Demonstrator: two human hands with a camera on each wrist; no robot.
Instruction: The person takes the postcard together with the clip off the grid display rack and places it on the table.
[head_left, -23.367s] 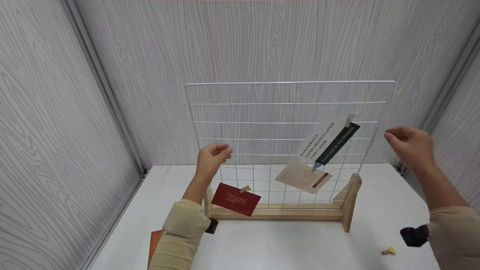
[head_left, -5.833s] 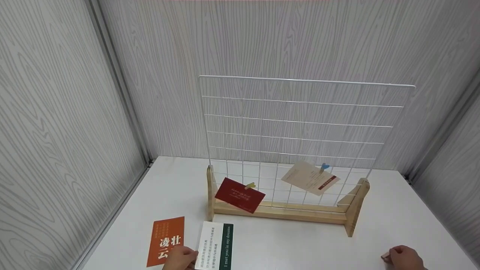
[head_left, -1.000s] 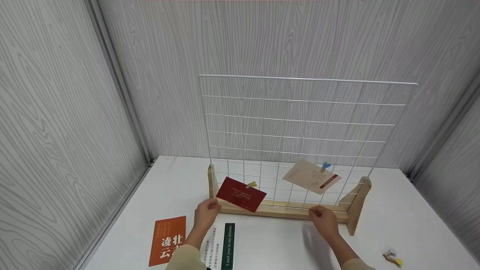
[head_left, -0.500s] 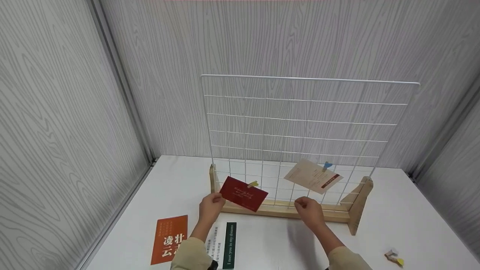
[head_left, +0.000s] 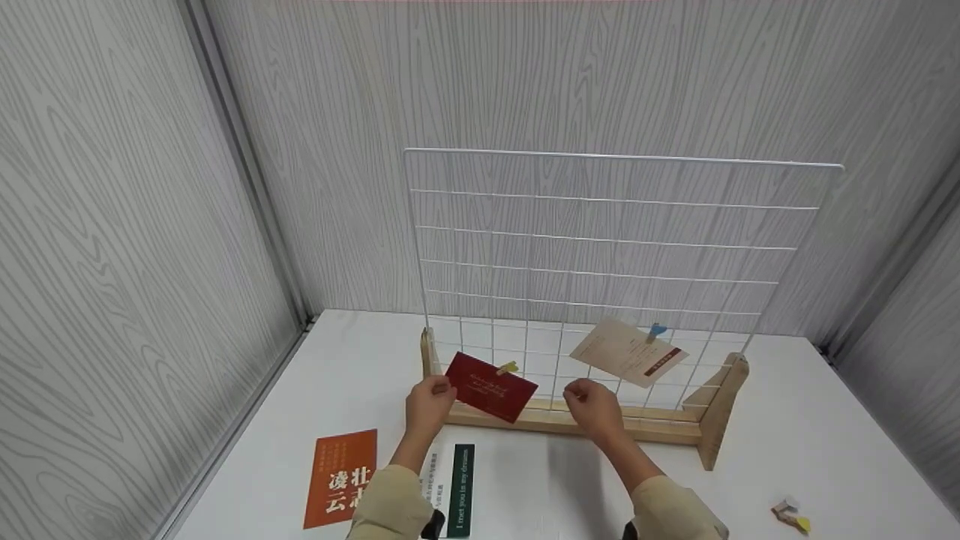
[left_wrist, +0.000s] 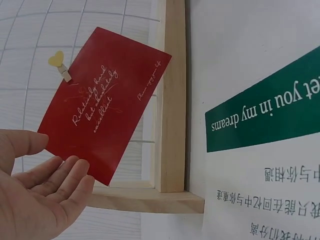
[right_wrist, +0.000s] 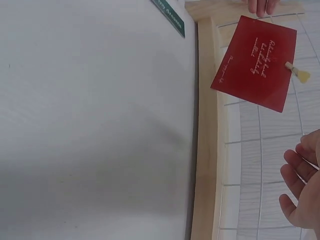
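Observation:
A red card (head_left: 491, 390) hangs tilted on the white wire grid (head_left: 525, 262), clipped by a small wooden clothespin with a yellow heart (head_left: 508, 367). Beside the card's left edge is my left hand (head_left: 429, 409). In the left wrist view its thumb and loosely bent fingers lie at the card's corner, with no pinch visible. My right hand (head_left: 596, 409) hovers right of the card, apart from it; in the right wrist view the fingers of this hand (right_wrist: 302, 185) are loosely curled around nothing. Further right, a blue-heart clothespin (head_left: 656, 331) holds a cream card (head_left: 626, 352).
A wooden stand (head_left: 660, 431) supports the grid. On the white table (head_left: 810, 420) lie an orange card (head_left: 334, 476) and a green-and-white card (head_left: 461, 491), partly covered by my left sleeve. Loose clothespins (head_left: 791, 517) lie at the right.
Both hands have moved up toward the red card, the right one also leftward. The green-and-white card, clipped to the grid 23 seconds ago, now lies on the table; its clothespins lie at the right.

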